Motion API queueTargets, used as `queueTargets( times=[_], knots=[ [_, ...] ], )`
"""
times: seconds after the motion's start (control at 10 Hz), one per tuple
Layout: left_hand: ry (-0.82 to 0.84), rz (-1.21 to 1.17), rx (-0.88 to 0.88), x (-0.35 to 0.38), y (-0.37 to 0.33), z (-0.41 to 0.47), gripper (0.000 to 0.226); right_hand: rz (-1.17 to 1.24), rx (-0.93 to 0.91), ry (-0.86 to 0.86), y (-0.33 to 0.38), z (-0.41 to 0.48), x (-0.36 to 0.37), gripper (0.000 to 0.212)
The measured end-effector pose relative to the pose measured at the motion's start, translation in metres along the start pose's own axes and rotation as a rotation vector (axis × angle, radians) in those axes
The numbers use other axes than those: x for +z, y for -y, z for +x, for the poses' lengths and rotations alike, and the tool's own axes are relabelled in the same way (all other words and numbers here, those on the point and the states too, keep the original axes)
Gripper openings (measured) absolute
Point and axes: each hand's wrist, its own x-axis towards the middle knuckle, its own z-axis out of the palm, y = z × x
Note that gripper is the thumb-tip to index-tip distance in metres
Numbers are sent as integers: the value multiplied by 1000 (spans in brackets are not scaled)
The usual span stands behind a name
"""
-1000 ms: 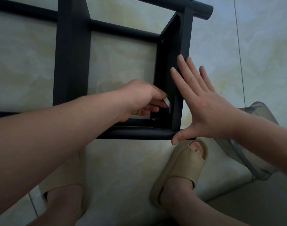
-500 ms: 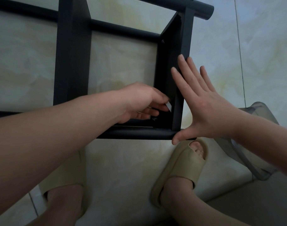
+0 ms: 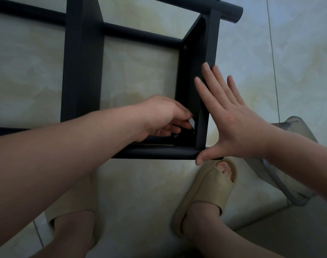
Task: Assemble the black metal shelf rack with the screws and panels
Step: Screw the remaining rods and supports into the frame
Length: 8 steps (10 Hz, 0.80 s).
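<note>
Black shelf rack [image 3: 82, 71] lies on the tiled floor [image 3: 298, 71]; right hand [image 3: 227, 116], open flat, presses its end panel [image 3: 212, 43], while left hand [image 3: 159, 116] pinches a small white tool [image 3: 192, 124] inside the corner

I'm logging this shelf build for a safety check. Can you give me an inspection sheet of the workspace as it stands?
Surface: pale tiled floor; rack lies on it.
Job's things: black side panel stands at the rack's right end, one screw near its far corner, another screw at the near corner.
Clutter: clear plastic bag on the floor at right.
Grippers: left hand pinches a small white tool inside the near corner; right hand open, flat against the panel's outer face.
Cables: nothing seen.
Surroundings: feet in beige slippers close to the rack's near tube.
</note>
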Motion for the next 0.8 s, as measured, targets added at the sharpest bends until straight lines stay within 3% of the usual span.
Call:
queueTargets(
  times=[0.4, 0.8],
  knots=[
    [53, 17, 37, -1, 1, 4, 10, 1, 1, -3, -1, 1, 1, 149],
    [93, 274, 186, -7, -4, -2, 18, 8, 8, 13, 0, 1, -1, 150]
  ],
)
